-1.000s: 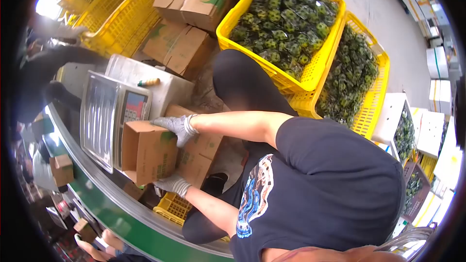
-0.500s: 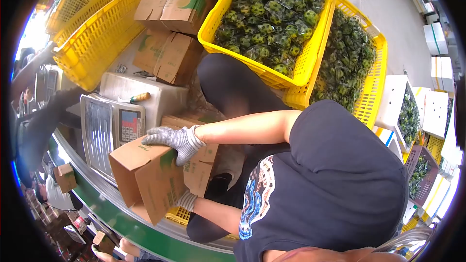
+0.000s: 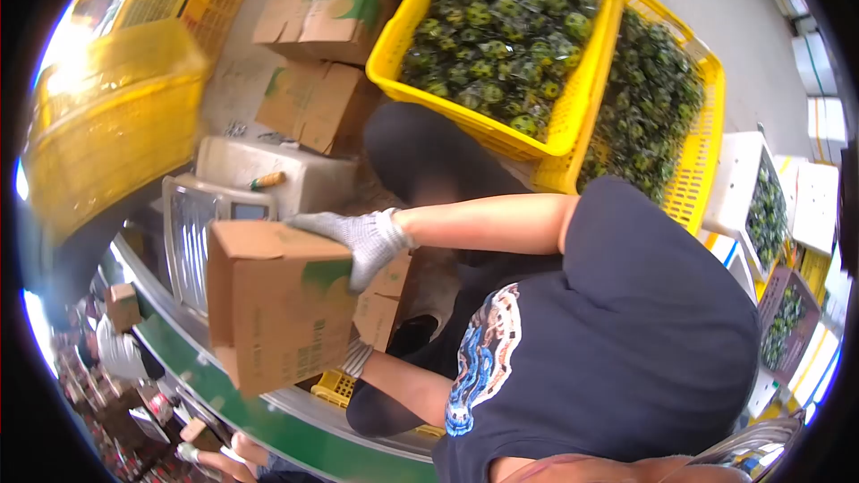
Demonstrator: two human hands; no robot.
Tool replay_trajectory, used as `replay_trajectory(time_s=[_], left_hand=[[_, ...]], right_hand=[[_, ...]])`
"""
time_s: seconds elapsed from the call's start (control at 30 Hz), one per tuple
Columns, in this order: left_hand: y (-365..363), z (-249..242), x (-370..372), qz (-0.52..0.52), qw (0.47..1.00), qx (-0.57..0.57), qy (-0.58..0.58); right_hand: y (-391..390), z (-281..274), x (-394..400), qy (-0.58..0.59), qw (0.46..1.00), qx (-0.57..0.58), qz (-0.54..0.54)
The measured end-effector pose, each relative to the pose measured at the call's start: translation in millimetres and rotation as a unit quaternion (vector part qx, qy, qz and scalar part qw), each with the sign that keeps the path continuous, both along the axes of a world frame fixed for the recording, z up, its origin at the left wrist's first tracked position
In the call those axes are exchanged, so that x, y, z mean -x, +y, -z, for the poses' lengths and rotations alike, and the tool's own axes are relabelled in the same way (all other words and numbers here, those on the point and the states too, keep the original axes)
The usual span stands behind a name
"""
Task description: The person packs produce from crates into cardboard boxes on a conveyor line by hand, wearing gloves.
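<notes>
A brown cardboard box with green print is held tilted over the edge of the conveyor. My right hand, in a grey knit glove, grips its upper edge, with the fingers along the top and the thumb down the printed side. My left hand is at the box's lower near corner. Only its glove cuff shows; the fingers are hidden behind the cardboard. Just beyond the box sits a scale with a metal pan, partly covered by it. A wooden-handled tool lies on the pale case behind the scale.
Yellow crates full of bagged green produce stand beside my right leg. Closed cartons are stacked beyond my knee. A green conveyor runs along the lower left. Another yellow crate is at the far left, blurred. White foam boxes stand at right.
Both hands have turned the box so its printed side faces me more squarely, and its lower corner has risen. The blurred yellow crate at the left has swung further left and down.
</notes>
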State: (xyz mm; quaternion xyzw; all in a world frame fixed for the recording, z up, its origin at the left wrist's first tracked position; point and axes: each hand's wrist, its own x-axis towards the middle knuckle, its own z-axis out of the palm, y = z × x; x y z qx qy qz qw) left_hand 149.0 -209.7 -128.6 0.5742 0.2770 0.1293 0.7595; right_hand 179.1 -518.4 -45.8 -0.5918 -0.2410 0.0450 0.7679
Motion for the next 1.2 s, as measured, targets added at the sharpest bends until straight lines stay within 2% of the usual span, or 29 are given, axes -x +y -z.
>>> replay_trajectory(time_s=[0.03,0.1,0.2,0.3,0.37,0.43,0.47,0.5,0.53,0.6,0.63,0.67,0.7,0.73,0.77,0.8,0.83,0.87,0.9,0.93,0.97,1.0,1.03,1.07,1.1,1.13,1.17,1.2], left_hand=[[-1.1,-1.7,-1.5,0.002,1.0,-0.004,0.002],[-3.5,-8.1,-8.8,0.009,1.0,-0.02,0.0],[-15.4,-19.4,-21.1,0.027,0.999,-0.039,-0.007],[-41.6,-32.8,-37.8,0.055,0.996,-0.061,-0.032],[-69.5,-47.0,-52.4,0.083,0.993,-0.069,-0.055],[-103.4,-61.3,-68.6,0.117,0.987,-0.069,-0.085],[-123.5,-67.1,-74.3,0.142,0.983,-0.058,-0.1],[-144.3,-72.9,-78.4,0.167,0.978,-0.045,-0.115],[-166.7,-81.6,-85.3,0.194,0.972,-0.023,-0.129],[-210.9,-91.8,-91.8,0.256,0.955,0.034,-0.149],[-234.6,-94.3,-91.5,0.291,0.941,0.076,-0.153],[-257.5,-97.6,-91.0,0.326,0.925,0.12,-0.154],[-282.3,-101.0,-85.9,0.359,0.907,0.164,-0.144],[-303.5,-101.2,-80.0,0.391,0.887,0.21,-0.128],[-325.6,-99.3,-71.1,0.419,0.865,0.256,-0.105],[-347.3,-93.2,-61.0,0.437,0.844,0.303,-0.077],[-373.5,-90.7,-46.7,0.454,0.824,0.337,-0.037],[-389.5,-83.0,-34.6,0.456,0.804,0.38,-0.014],[-404.8,-77.1,-26.5,0.448,0.791,0.417,0.002],[-418.2,-67.7,-20.8,0.433,0.777,0.456,0.013],[-429.8,-58.2,-19.9,0.417,0.763,0.494,0.018],[-440.5,-47.0,-20.4,0.397,0.747,0.532,0.026],[-446.9,-34.9,-21.9,0.382,0.731,0.565,0.034],[-449.5,-25.1,-18.6,0.368,0.721,0.587,0.031],[-449.8,-19.4,-18.4,0.353,0.717,0.601,0.028],[-452.0,-12.7,-14.8,0.346,0.714,0.607,0.034],[-451.0,-8.4,-10.7,0.341,0.716,0.608,0.039],[-448.9,-4.4,-8.4,0.332,0.722,0.605,0.042]], right_hand=[[0.4,-6.4,-1.1,0.031,0.997,-0.059,-0.027],[-1.6,-15.8,4.6,0.048,0.997,-0.055,-0.006],[17.3,-27.0,20.7,0.122,0.971,-0.201,0.036],[26.7,-28.2,44.2,-0.014,0.978,-0.111,0.178],[14.9,-41.6,61.3,-0.058,0.977,-0.035,0.204],[-27.2,-54.1,74.1,-0.105,0.97,0.068,0.209],[-58.3,-59.8,90.3,-0.089,0.954,0.128,0.256],[-101.1,-63.8,93.6,-0.126,0.941,0.149,0.275],[-146.8,-64.4,106.9,-0.068,0.92,0.199,0.33],[-236.7,-35.2,140.6,0.053,0.816,0.264,0.511],[-282.4,-6.6,161.9,0.116,0.745,0.261,0.602],[-320.8,-16.7,184.6,0.267,0.664,0.284,0.638],[-368.7,11.1,209.6,0.237,0.593,0.361,0.68],[-403.3,41.4,239.4,0.233,0.447,0.493,0.709],[-440.7,66.0,266.8,0.244,0.421,0.518,0.703],[-464.8,70.4,277.5,0.283,0.357,0.572,0.682],[-484.6,69.1,291.5,0.274,0.323,0.63,0.651],[-499.6,59.9,291.3,0.366,0.247,0.696,0.566],[-517.7,63.3,293.0,0.399,0.264,0.681,0.555],[-526.1,52.1,287.3,0.407,0.319,0.648,0.56],[-568.5,92.1,300.1,0.348,0.382,0.638,0.57],[-625.6,163.8,320.9,0.277,0.414,0.641,0.584],[-640.7,178.6,318.2,0.36,0.329,0.674,0.554],[-618.2,148.8,300.8,0.457,0.304,0.648,0.528],[-643.6,176.5,305.5,0.492,0.299,0.63,0.521],[-623.5,145.9,288.2,0.524,0.284,0.627,0.502],[-636.5,161.3,296.9,0.514,0.28,0.64,0.497],[-638.5,157.3,297.8,0.519,0.306,0.637,0.481]])
